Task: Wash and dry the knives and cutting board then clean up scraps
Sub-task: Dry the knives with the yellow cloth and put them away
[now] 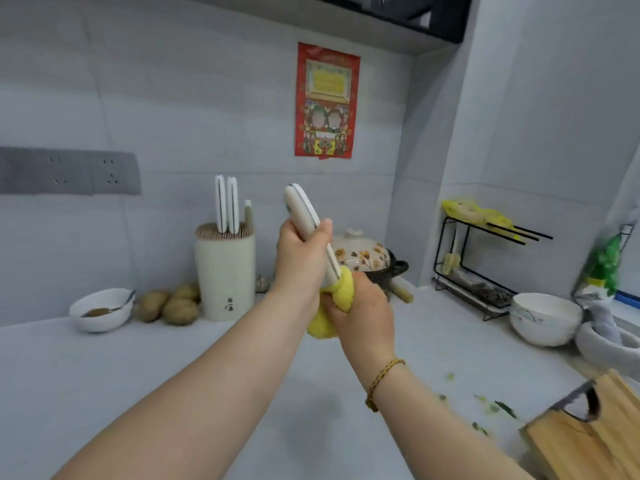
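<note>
The left hand (300,252) clenches the white-handled steel knife (302,210) by its handle. The blade runs down from those fingers into the fluffy yellow cloth (342,289) bunched in the right hand (363,308). Pulling edge-first (blade hidden there) could slice through to the gripping fingers.

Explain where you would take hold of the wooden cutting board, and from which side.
Probably best: grip the dark loop handle at the left end of the cutting board, coming from the left across the counter. The loop's opening admits fingers, and the board's other edges run out of frame.
</note>
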### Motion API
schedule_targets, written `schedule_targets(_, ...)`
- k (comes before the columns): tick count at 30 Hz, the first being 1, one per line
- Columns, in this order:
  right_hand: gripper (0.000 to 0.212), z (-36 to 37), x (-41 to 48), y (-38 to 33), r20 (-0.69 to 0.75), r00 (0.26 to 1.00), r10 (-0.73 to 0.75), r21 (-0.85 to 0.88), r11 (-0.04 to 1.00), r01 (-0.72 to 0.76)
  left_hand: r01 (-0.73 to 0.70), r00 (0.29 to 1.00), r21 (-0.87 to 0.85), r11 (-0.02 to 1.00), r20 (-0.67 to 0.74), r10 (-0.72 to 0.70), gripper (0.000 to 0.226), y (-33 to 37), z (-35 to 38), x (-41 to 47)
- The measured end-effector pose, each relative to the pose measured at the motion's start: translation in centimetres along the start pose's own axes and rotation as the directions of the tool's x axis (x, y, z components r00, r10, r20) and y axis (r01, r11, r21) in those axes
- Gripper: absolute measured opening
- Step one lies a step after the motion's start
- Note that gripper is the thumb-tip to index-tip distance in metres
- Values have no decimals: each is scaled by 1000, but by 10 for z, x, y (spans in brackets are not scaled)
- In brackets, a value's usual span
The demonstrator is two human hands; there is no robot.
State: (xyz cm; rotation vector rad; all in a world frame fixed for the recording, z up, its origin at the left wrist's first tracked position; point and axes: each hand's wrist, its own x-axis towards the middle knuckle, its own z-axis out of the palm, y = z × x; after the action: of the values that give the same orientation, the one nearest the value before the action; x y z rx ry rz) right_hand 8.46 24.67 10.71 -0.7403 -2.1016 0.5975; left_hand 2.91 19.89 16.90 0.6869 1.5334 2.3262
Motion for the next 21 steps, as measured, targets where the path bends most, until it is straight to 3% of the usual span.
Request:
schedule_targets(4, 27, 63, 16, -33, 7, 998, -62, 115, 992, 61, -34, 998, -56, 998, -61, 31, 6, 13, -45, 47)
schedule_targets(10, 35, 118, 33, -54, 85, 985, -150, 201, 971, 130, 10, 984, -84, 996, -174, -25, 18, 19, -90, 102)
schedule_targets(13, 41, 132, 40, -53, 140, 970, -197, 256, 954, 157, -34, 970, -112, 993, -243, 6, 25, 19, -101, 122)
schedule_targets(21, 46, 142, 64, -27, 213, 972, -103, 476, 880, -11, -185, 911, -87, 979, -390, 138, 34, 49, -125, 179)
